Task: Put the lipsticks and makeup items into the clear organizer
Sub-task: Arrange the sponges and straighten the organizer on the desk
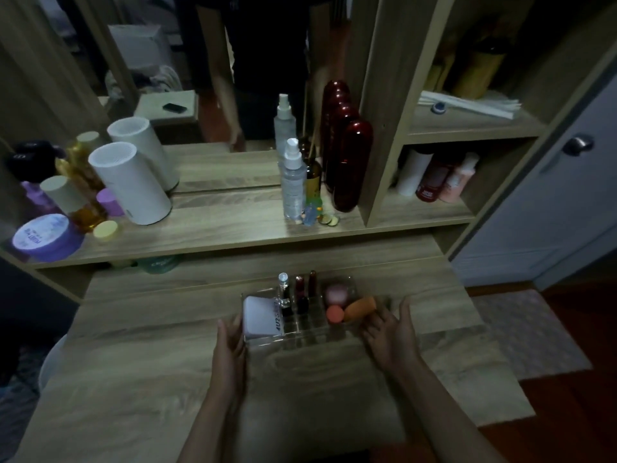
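The clear organizer (302,337) stands on the wooden desk in front of me. A white compact (262,317) fills its left section. Several dark red lipsticks (302,292) and a silver-capped tube (283,287) stand upright in its middle slots. Pink and orange sponges (347,307) lie in its right section. My left hand (232,335) is beside the organizer's left wall, fingers apart, palm facing it. My right hand (389,332) is at the right wall, open, fingertips near the orange sponge. Neither hand visibly grips anything.
A raised shelf behind the desk carries a white cylinder (130,185), a purple jar (46,238), a spray bottle (293,182) and dark red bottles (349,165) in front of a mirror. Side cubbies at right hold more bottles (434,177). A door (567,182) stands far right.
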Motion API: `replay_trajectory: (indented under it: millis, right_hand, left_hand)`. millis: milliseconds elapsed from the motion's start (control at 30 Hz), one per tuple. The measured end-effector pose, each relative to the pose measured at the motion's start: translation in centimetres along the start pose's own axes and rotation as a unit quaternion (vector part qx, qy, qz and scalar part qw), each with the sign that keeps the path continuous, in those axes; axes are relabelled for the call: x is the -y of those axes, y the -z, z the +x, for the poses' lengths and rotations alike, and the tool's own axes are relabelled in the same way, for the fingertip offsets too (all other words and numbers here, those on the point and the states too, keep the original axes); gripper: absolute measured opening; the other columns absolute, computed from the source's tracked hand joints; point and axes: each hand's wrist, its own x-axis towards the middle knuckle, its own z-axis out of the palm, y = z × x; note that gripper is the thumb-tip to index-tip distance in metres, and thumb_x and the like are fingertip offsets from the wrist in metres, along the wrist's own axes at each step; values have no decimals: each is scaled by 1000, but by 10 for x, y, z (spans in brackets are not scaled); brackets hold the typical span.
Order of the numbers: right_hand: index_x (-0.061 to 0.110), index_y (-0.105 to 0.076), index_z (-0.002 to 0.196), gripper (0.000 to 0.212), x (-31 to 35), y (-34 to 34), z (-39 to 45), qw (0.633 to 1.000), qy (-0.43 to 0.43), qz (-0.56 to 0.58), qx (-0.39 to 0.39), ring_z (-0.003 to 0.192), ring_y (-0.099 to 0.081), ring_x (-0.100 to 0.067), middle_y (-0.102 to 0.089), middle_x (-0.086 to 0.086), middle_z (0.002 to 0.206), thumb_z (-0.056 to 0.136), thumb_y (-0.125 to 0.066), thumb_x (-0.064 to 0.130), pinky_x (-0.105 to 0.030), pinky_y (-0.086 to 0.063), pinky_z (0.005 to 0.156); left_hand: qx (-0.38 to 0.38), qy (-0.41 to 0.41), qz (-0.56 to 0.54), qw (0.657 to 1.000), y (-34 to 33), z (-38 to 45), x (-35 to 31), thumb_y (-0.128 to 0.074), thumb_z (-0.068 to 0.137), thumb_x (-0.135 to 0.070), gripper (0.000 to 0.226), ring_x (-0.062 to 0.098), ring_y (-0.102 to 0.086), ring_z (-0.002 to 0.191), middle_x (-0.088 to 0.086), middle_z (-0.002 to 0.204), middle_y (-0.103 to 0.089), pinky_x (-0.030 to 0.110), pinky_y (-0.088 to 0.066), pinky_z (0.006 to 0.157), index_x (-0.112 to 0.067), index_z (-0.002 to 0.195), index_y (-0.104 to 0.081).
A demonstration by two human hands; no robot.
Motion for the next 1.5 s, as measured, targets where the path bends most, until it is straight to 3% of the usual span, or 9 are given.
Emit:
replay_trajectory:
  millis: [67,200,367,500,667,900,1167,1333,1500]
  right_hand:
    - [8,-40,137,78,9,11,-3,1000,8,3,-4,126,-46,-29,-54,-16,129,88,-19,65,-38,-36,103]
    - [8,-45,131,76,27,32,-9,1000,24,17,-8,103,-59,-21,-65,-11,107,88,-22,65,-31,-44,81]
    - [9,-43,135,77,54,62,-11,998,39,49,-24,112,-56,-22,-62,-12,115,86,-26,67,-34,-35,107]
    - [8,-42,134,76,78,74,-12,996,52,57,-34,111,-57,-23,-63,-14,115,88,-24,65,-34,-38,103]
    - [9,-38,139,76,107,86,-11,996,54,63,-46,131,-45,-27,-48,-19,140,88,-25,65,-40,-23,119]
    - [8,-37,140,77,129,102,1,995,59,70,-41,131,-45,-26,-48,-16,142,89,-23,64,-39,-23,119]
    - [8,-46,132,75,138,118,15,996,64,50,-31,111,-58,-20,-68,-8,109,89,-19,65,-35,-30,113]
    - [11,-44,132,75,139,125,21,996,68,54,-31,110,-57,-19,-61,-8,122,88,-20,67,-36,-28,114]
    - [12,-28,144,82,142,127,16,995,74,33,-51,83,-61,-10,-71,2,82,86,-15,69,-28,-40,89]
  left_hand:
    - [11,6,-3,1000,-12,2,7,-20,92,-56,55,11,-67,91,-2,103,-70,34,-48,77,-26,113,-61]
    - [42,9,1,999,-40,1,15,-17,94,-51,59,10,-60,97,7,120,-59,30,-45,77,-15,131,-46]
    - [72,33,16,997,-75,1,28,-16,94,-52,61,20,-53,114,11,135,-50,35,-41,94,-15,134,-42]
    - [80,55,28,995,-100,5,37,-17,93,-55,63,21,-46,120,12,144,-42,35,-34,101,-14,137,-36]
    - [112,52,39,992,-129,9,43,-23,89,-58,66,20,-47,121,11,143,-44,37,-34,103,-14,136,-39]
    - [116,65,48,990,-162,13,47,-14,94,-53,63,22,-33,136,9,148,-38,36,-23,111,-14,139,-33]
    - [112,65,53,990,-175,18,52,-15,93,-55,63,19,-30,138,7,150,-35,35,-17,116,-16,140,-32]
    - [108,50,50,992,-176,25,56,-15,93,-53,63,19,-29,138,7,150,-35,37,-15,119,-15,141,-31]
    - [115,30,43,992,-184,23,57,-17,96,-47,58,11,-56,106,7,129,-57,28,-38,95,-11,137,-36]
